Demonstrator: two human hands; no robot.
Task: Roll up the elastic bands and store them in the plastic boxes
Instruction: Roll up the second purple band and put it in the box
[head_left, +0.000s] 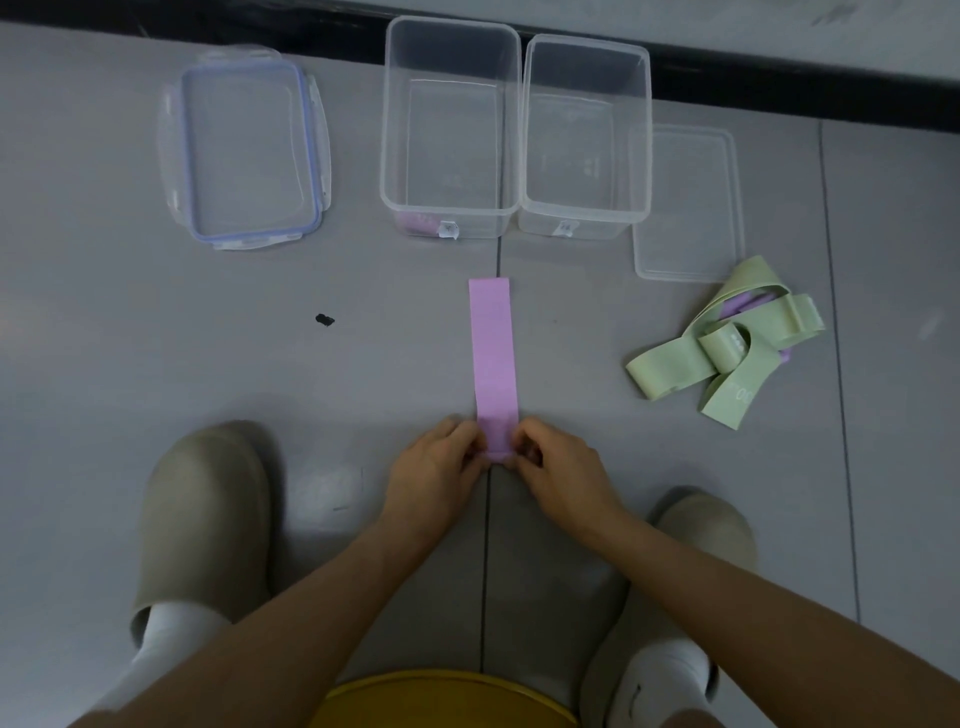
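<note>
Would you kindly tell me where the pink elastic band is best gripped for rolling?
Probably its near short end, pinched from both long edges: the pink elastic band lies flat and straight, and the left hand and right hand pinch there.

Grey tiled floor, black baseboard.

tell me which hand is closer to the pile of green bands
Right. The right hand pinches the pink band on the side toward the green bands; the left hand pinches it from the other side, farther off.
</note>
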